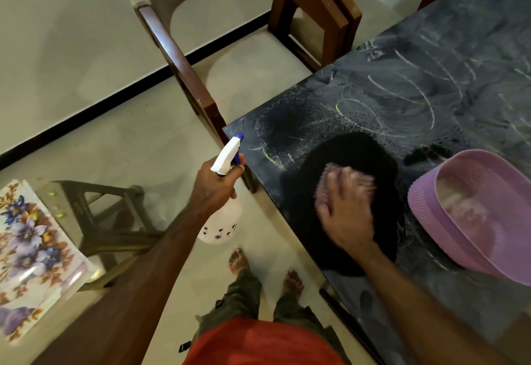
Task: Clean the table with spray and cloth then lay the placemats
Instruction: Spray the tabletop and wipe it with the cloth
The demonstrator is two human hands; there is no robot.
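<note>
My left hand (214,185) grips a white spray bottle (222,215) with a blue nozzle, held over the floor just off the near left corner of the dark table (431,83). My right hand (346,212) presses flat on a pink cloth (349,176) on the tabletop and is motion-blurred. A wet black patch surrounds the cloth. Chalk-like scribbles and spray droplets cover the table beyond it. A floral placemat (27,252) lies on a plastic stool (94,221) to my left.
A purple mesh basket (425,212) sits on the table right of my right hand. Two wooden chairs (184,57) stand at the table's far left side and another at the far end. My bare feet (265,271) stand on the tiled floor beside the table.
</note>
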